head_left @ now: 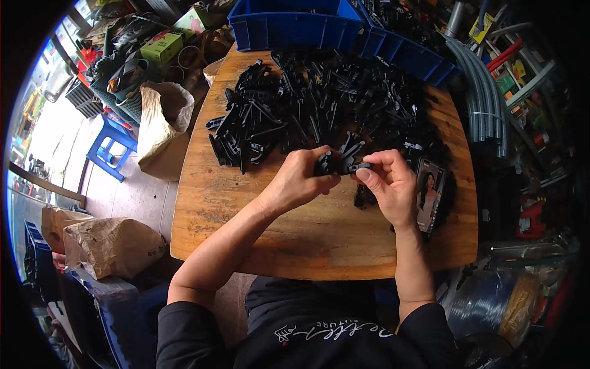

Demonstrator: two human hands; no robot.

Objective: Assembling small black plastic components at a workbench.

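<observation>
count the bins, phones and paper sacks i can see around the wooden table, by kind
blue plastic bins: 2, behind the heap of black plastic clips, the second one to its right
phone: 1, on the table beside the right hand
brown paper sacks: 2, the other lower left
total: 5
The clips are too many to count; left hand holds one.

Black clip (335, 163) between both hands
</observation>
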